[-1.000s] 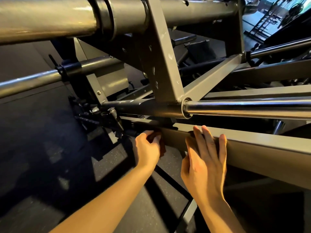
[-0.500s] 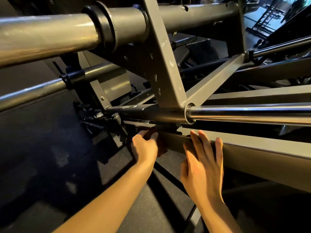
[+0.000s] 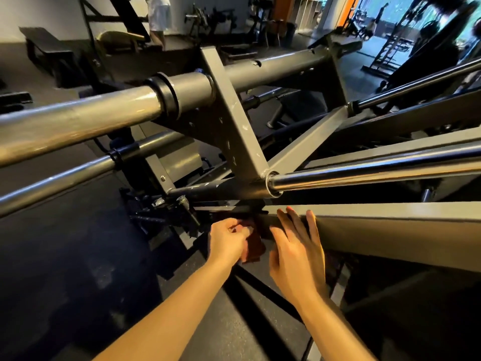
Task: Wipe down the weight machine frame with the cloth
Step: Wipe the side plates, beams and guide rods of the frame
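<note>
Fingers (image 3: 238,228) of our left hand (image 3: 227,241) curl round the dark red cloth (image 3: 254,246) and bunch it against the near end of the grey lower beam (image 3: 390,230) of the weight machine frame (image 3: 235,121). That spot sits just under the joint where the chrome bar (image 3: 364,175) enters its collar. Most of the cloth hangs below the hand, beside the beam's side face.

We judge the wipe to be under way at this low corner, but we cannot say how much is finished. No damp streak or change in sheen marks off cleaned metal from uncleaned. Pale scuffs show on the slanted strut (image 3: 242,131) and on the dark tube (image 3: 208,187) beneath it. The long run of the lower beam to the right, the strut and the thick upper tubes probably all remain to be covered.

Our left forearm reaches in diagonally from the lower left, wrist roughly straight, knuckles up. Our right hand (image 3: 299,248) lies open against the beam's side face just beside the cloth. Its fingers are straight and spread, the tips reach the top edge, and it holds nothing. It looks like a brace while we lean in.
</note>
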`<state>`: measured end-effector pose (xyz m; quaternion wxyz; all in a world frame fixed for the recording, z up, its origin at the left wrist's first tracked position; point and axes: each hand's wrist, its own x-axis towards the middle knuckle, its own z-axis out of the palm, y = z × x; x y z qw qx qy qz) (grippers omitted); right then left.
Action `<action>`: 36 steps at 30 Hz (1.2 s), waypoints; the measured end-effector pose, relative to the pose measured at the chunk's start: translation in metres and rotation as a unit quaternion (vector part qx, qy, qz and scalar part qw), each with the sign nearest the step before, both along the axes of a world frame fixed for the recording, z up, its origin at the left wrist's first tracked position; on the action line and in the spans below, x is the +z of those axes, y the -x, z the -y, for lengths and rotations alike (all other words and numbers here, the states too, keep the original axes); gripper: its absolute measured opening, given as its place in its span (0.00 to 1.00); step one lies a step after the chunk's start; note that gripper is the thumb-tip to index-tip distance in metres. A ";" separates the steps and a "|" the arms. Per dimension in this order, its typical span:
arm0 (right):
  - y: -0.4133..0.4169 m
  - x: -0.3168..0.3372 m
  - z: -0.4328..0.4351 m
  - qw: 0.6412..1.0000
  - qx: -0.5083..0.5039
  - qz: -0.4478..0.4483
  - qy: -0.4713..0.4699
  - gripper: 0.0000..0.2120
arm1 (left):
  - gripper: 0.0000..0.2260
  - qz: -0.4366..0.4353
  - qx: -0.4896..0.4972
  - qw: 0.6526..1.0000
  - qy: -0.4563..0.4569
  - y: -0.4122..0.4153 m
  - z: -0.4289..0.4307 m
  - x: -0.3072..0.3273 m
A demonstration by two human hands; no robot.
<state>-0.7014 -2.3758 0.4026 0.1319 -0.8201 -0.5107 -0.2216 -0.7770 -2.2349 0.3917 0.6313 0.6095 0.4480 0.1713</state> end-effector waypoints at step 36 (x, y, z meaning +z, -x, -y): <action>-0.013 0.124 -0.113 0.960 -0.103 -0.185 -0.182 0.08 | 0.26 -0.022 -0.059 0.716 -0.695 -0.002 -0.133 0.187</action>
